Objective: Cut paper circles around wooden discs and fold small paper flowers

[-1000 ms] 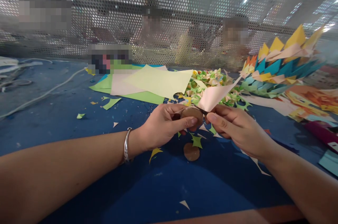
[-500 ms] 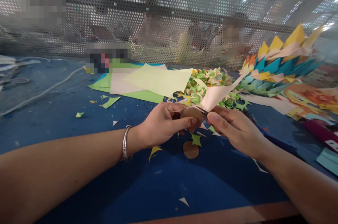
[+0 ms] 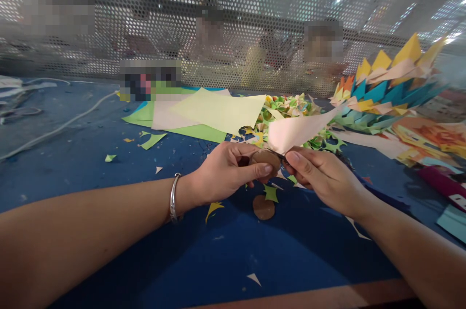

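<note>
Pinched in my left hand (image 3: 227, 173) is a round brown cardboard disc (image 3: 267, 157), with a pale pink sheet of paper (image 3: 293, 130) held against it. The sheet rises and curls away to the upper right. My right hand (image 3: 322, 178) is closed on small dark scissors (image 3: 278, 155), whose blades lie at the paper beside the disc's edge; the handles are hidden by the fingers. Below my hands another brown cardboard disc (image 3: 264, 208) lies flat on the blue table, touching a green paper scrap (image 3: 271, 193).
Coloured paper sheets (image 3: 214, 109) overlap at the back, beside a heap of green and pink cut pieces (image 3: 287, 105). A folded-paper structure (image 3: 393, 90) stands at right. A perforated metal screen (image 3: 236, 42) closes off the back, people behind it. A white cord (image 3: 69, 122) crosses the left side.
The pink paper has shifted and opened out to the left above the disc, showing a broader face. Both hands stay nearly in the same place.
</note>
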A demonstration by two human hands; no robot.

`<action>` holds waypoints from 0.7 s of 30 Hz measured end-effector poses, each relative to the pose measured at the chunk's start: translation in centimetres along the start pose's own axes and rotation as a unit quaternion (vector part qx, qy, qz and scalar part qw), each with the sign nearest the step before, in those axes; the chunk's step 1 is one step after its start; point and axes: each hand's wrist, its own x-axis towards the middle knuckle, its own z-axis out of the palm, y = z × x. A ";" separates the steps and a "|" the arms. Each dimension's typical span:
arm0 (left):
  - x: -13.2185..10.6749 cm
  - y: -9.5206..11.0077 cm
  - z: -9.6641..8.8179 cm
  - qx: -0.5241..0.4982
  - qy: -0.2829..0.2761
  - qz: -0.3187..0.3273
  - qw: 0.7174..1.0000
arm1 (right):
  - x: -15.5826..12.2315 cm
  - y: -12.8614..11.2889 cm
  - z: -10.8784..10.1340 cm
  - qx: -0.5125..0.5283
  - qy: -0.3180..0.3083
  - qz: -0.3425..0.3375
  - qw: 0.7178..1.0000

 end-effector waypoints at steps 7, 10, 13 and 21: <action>0.2 -0.2 -0.1 -0.003 -0.004 0.015 1.000 | 0.2 -0.1 0.0 -0.012 0.017 -0.006 1.000; 0.2 -0.2 -0.2 0.008 0.003 0.004 1.000 | 0.1 0.2 0.0 0.040 0.024 0.008 0.999; 0.3 -0.3 -0.3 0.017 -0.011 0.013 1.000 | 0.1 0.4 0.3 0.096 0.020 0.014 0.995; 0.2 -0.7 -0.1 0.057 -0.019 0.038 0.997 | 0.4 -0.2 1.3 0.117 0.050 0.035 0.991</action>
